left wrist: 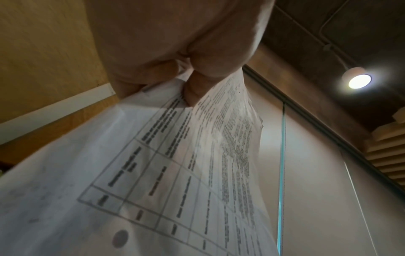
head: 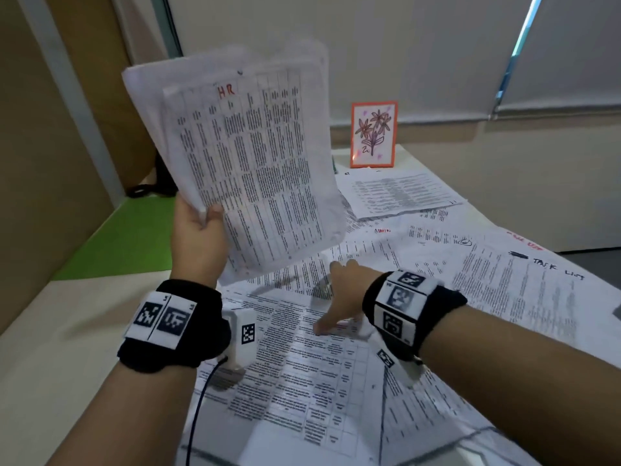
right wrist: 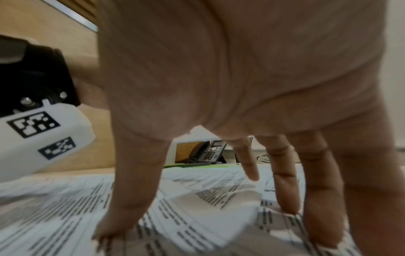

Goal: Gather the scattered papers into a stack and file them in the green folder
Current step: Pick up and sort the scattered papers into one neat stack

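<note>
One green folder, one framed flower drawing, one desk phone, two hands.

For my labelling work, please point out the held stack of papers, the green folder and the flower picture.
held stack of papers (head: 255,163): head view, middle of front sheet.
green folder (head: 127,240): head view, bare cover.
flower picture (head: 373,134): head view, the drawing's centre.

Red "HR" atop the held sheet; handwritten "TASK LIST" on a table sheet

Loose papers were spread over the table, a sheaf was held up above its left part, a folder lay at far left, and a framed drawing stood behind the papers.
</note>
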